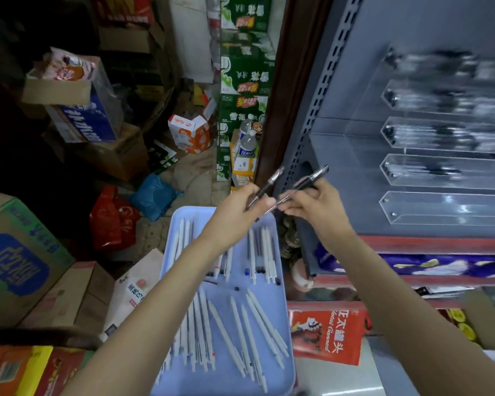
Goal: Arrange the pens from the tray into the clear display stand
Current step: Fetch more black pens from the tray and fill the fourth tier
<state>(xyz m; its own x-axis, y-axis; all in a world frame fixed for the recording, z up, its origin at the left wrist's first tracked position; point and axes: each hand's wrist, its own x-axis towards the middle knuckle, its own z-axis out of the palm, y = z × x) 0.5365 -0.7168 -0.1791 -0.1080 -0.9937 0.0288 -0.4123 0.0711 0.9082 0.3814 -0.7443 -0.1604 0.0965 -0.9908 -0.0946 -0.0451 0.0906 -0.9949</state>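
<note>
- Nearest, the pale blue rectangular plastic tray (283,281) lies below the forearms with many slim white pens (250,335) loose in it: one group fanned at the near end, two more rows toward the far end. By my estimate most of the stock is yet to be moved.
- Above the tray's far edge, the left hand (235,207) pinches a black pen with a clear barrel and silver clip (269,185), its tip pointing up and to the right.
- Just beside it, the right hand (319,205) has its fingers curled round a second dark pen with a black cap (312,180); the two pens cross near the fingertips. Neither is in the stand yet.
- Farther right, the clear acrylic display stand with stepped troughs (440,207) sits on a grey metal shelf (340,138). The lowest trough looks empty; the upper ones hold dark shapes, too blurred to tell apart.
- No worktop shows; what the tray rests on is hidden.
- Beyond, a cluttered stockroom: brown cardboard cartons (20,252), stacked green drink cases (245,81), and red and blue plastic bags (112,218) on the floor.
</note>
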